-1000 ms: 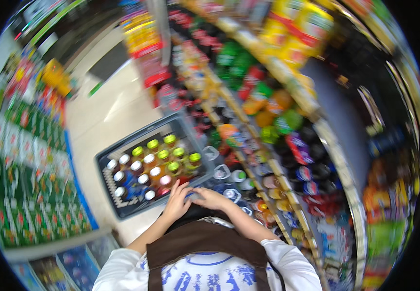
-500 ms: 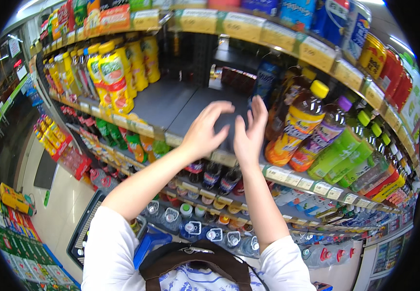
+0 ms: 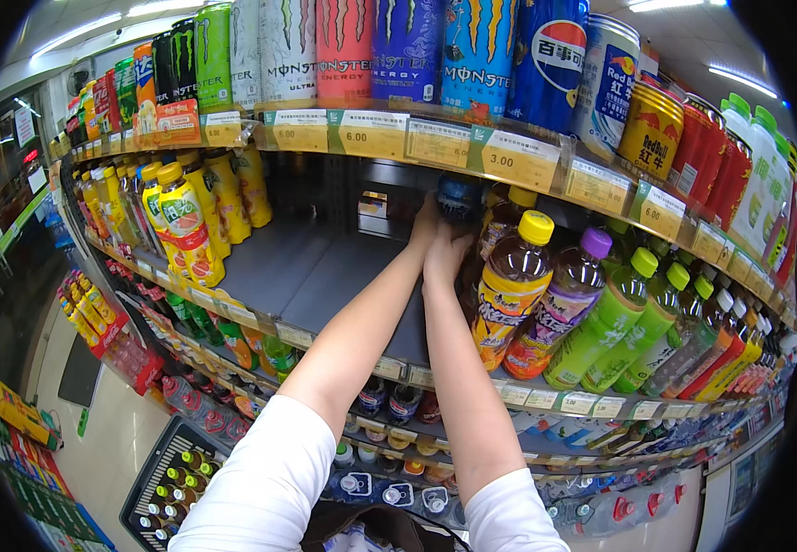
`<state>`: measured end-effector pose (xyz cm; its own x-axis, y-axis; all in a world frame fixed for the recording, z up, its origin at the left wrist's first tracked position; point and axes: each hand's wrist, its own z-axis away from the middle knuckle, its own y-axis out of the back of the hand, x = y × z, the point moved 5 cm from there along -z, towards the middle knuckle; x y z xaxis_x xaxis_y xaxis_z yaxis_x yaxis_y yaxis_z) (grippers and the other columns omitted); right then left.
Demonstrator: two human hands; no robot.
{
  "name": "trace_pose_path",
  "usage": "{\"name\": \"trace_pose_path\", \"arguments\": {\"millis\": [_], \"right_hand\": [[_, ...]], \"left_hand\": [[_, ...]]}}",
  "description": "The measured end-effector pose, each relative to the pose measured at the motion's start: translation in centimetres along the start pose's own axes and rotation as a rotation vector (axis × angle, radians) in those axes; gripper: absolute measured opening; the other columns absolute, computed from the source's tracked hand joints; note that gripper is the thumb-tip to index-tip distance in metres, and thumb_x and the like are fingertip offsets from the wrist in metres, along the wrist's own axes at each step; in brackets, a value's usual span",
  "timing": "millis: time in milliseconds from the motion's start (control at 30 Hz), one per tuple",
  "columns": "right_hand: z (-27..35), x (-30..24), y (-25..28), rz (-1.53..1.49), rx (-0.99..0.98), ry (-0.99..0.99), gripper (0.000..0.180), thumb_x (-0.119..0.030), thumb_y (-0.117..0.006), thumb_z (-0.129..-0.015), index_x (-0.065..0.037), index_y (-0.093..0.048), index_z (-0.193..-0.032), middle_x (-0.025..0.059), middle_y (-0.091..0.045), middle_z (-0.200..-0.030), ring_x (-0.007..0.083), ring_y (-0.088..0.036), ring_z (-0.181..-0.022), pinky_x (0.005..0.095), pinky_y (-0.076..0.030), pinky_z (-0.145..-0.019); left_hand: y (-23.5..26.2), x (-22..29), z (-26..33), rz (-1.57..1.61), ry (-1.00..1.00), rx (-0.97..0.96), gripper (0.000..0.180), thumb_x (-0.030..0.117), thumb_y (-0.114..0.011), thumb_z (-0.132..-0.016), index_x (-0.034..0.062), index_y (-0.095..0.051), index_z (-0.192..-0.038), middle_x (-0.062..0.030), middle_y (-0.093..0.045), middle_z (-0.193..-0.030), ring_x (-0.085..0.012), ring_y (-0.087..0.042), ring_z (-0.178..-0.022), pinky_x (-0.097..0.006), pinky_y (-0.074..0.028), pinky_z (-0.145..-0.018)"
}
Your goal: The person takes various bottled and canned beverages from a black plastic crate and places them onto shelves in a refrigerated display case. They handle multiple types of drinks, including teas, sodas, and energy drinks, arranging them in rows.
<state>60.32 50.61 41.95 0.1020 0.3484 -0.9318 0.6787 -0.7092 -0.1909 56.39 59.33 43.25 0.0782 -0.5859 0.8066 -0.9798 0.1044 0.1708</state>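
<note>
Both my arms reach deep into the shelf. My left hand (image 3: 424, 219) is against the left side of a dark blue bottle (image 3: 459, 199) standing at the back under the upper shelf. My right hand (image 3: 444, 254) is just below and in front of that bottle, close to my left hand. The fingers of both hands are mostly hidden by shadow and the bottle, so a grip is not clear. Right of my hands stand a yellow-capped tea bottle (image 3: 511, 294) with an orange label and a purple-capped bottle (image 3: 557, 308).
Yellow juice bottles (image 3: 187, 225) stand on the left of the dark shelf board (image 3: 325, 267). Overhead, the upper shelf's price-tag edge (image 3: 371, 136) carries tall cans (image 3: 343, 55). Green-capped bottles (image 3: 606, 322) line the right. A basket of bottles (image 3: 173, 478) sits low at left.
Both hands have moved forward, deeper into the shelf, from open and apart near its front to close together at the dark blue bottle. The view has shifted, showing more of the upper cans.
</note>
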Motion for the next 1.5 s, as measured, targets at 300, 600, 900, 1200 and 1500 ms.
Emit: {"name": "trace_pose_path", "arguments": {"millis": [300, 600, 900, 1200, 1500], "right_hand": [[0.0, 3.1, 0.0, -0.415, -0.016, -0.212, 0.051, -0.043, -0.031, -0.088, 0.000, -0.045, -0.113, 0.0091, -0.052, -0.109, 0.0182, -0.047, -0.102, 0.0285, -0.034, -0.087], [20.0, -6.8, 2.9, -0.408, -0.476, 0.133, 0.048, -0.030, -0.017, -0.092, 0.001, -0.027, -0.128, 0.0137, -0.028, -0.132, 0.0229, -0.028, -0.123, 0.0337, -0.019, -0.102], [36.3, -9.3, -5.8, -0.339, -1.224, 0.557, 0.050, -0.034, -0.030, -0.091, 0.001, -0.035, -0.125, 0.0176, -0.034, -0.130, 0.0318, -0.025, -0.125, 0.0398, -0.015, -0.102], [59.8, 1.8, -6.4, -0.393, -2.205, -0.086, 0.046, -0.021, -0.040, -0.089, -0.001, -0.029, -0.129, 0.0180, -0.035, -0.130, 0.0268, -0.032, -0.123, 0.0325, -0.024, -0.100], [72.8, 12.0, 0.0, -0.044, -2.578, -0.150, 0.057, -0.010, -0.047, -0.081, 0.001, -0.022, -0.131, 0.0225, -0.033, -0.129, 0.0308, -0.034, -0.120, 0.0332, -0.028, -0.099]], "left_hand": [[4.2, 6.9, 6.2, -0.099, -0.054, 0.141, 0.068, 0.029, -0.075, -0.052, 0.0015, -0.041, -0.105, -0.0235, -0.058, -0.089, -0.0378, -0.057, -0.088, -0.038, -0.046, -0.073], [16.3, 14.0, 19.9, -0.092, -0.193, -0.026, 0.070, 0.014, -0.076, -0.054, 0.0075, -0.039, -0.112, -0.0154, -0.055, -0.105, -0.0281, -0.054, -0.102, -0.033, -0.042, -0.085], [33.8, 12.9, 37.4, -0.327, 0.147, 0.482, 0.075, 0.011, -0.079, -0.052, 0.0047, -0.038, -0.114, -0.0086, -0.050, -0.105, -0.0173, -0.050, -0.099, -0.029, -0.041, -0.086], [41.9, 9.8, 63.2, -0.625, 0.666, 0.963, 0.071, 0.008, -0.077, -0.051, 0.0045, -0.041, -0.112, -0.0105, -0.055, -0.101, -0.0198, -0.056, -0.094, -0.030, -0.044, -0.082], [41.1, 5.3, 77.6, -0.726, 0.959, 0.827, 0.069, 0.005, -0.078, -0.049, 0.0053, -0.044, -0.109, -0.0122, -0.055, -0.102, -0.0262, -0.056, -0.095, -0.034, -0.045, -0.081]]}}
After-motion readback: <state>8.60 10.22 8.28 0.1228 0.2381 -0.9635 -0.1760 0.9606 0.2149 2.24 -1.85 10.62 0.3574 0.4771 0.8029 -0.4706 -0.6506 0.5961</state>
